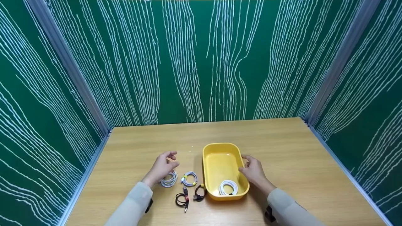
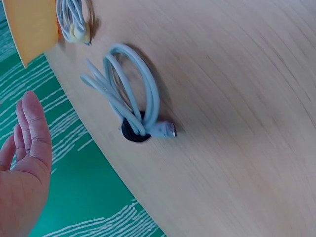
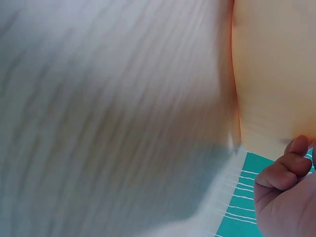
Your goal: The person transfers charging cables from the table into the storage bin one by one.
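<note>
Pale sleeves enter at seven and five o'clock. Left hand, fingers loosely bent, holding nothing, is nearer the white coiled cable, at its five o'clock. Right hand grips the yellow bin at three o'clock; long axis twelve-to-six.

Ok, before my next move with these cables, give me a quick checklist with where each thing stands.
1. Bin steadied: ok, the right hand grips the yellow bin at its side.
2. Left hand free: ok, the left hand holds nothing.
3. Nearest cable tied: ok, a black tie binds the pale coil.
4. Room in bin: ok, just one white coil lies inside.
5. Table clear of cables: not ok, four coils lie there.
6. Yellow-tied black coil clear of bin wall: cannot tell whether they touch.
</note>
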`<state>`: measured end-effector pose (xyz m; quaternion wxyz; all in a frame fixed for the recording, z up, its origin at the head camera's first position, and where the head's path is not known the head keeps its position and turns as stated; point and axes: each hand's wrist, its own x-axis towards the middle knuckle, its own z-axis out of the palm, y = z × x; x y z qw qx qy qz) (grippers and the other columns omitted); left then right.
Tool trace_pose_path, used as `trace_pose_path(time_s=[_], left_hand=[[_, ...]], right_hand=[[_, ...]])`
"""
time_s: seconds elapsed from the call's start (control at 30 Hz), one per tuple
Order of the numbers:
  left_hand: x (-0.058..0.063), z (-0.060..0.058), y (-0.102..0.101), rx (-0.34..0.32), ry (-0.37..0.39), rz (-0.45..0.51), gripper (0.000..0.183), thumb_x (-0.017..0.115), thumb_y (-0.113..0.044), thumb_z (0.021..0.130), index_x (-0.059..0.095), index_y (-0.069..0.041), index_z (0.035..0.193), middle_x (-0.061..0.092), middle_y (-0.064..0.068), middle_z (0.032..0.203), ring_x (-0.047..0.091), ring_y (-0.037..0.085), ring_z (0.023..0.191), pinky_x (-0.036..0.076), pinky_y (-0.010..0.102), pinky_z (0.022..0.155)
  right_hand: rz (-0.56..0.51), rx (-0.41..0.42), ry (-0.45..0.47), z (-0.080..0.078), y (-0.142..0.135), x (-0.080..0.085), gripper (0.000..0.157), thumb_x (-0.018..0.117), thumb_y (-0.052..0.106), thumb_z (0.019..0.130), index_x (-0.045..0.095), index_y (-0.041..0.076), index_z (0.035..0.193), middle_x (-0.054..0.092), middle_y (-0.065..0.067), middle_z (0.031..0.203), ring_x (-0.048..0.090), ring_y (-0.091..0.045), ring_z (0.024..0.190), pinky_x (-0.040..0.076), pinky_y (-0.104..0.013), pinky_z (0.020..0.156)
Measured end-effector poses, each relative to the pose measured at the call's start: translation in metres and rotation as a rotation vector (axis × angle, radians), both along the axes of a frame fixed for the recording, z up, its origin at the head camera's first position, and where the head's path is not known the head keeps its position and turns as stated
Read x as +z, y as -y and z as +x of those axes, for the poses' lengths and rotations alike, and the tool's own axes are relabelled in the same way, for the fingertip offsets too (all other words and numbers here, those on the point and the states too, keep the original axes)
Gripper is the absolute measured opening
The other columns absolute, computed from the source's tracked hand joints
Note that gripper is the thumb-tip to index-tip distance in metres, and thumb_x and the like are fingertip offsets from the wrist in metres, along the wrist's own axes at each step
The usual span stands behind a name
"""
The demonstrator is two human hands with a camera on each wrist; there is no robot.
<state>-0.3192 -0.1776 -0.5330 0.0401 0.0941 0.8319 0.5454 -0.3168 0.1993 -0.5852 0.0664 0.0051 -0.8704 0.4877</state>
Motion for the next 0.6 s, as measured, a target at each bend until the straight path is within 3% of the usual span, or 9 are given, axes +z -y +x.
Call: trace_pose_path(time_s=[0.2,0.43,0.6], left_hand=[[0.003,-0.001,0.009,0.020,0.032,-0.024,0.046,0.066,-0.006,0.091,0.051,-0.003,0.134,0.049,0.020,0.115,0.055,0.020,0.077,0.054,0.043,0.070],[0.003,-0.003,0.017,0.036,0.036,-0.049,0.045,0.067,-0.005,0.089,0.053,-0.004,0.131,0.051,0.013,0.111,0.056,0.022,0.079,0.051,0.031,0.063],[-0.001,-0.004,0.024,0.035,0.023,-0.121,0.040,0.069,-0.006,0.088,0.057,-0.003,0.126,0.056,0.009,0.109,0.058,0.024,0.090,0.052,0.031,0.072]], right_hand=[[-0.018,-0.009,0.001,0.001,0.001,0.000,0.056,0.067,-0.008,0.074,0.058,-0.004,0.128,0.039,0.001,0.054,0.036,-0.011,0.046,0.029,-0.022,0.040],[-0.009,-0.009,0.000,0.002,0.002,0.000,0.055,0.068,-0.007,0.076,0.058,-0.003,0.129,0.038,0.002,0.053,0.036,-0.010,0.046,0.030,-0.021,0.040],[0.021,-0.006,-0.007,0.001,0.002,-0.001,0.055,0.067,-0.006,0.076,0.057,-0.003,0.130,0.039,0.002,0.051,0.036,-0.010,0.044,0.030,-0.021,0.039]])
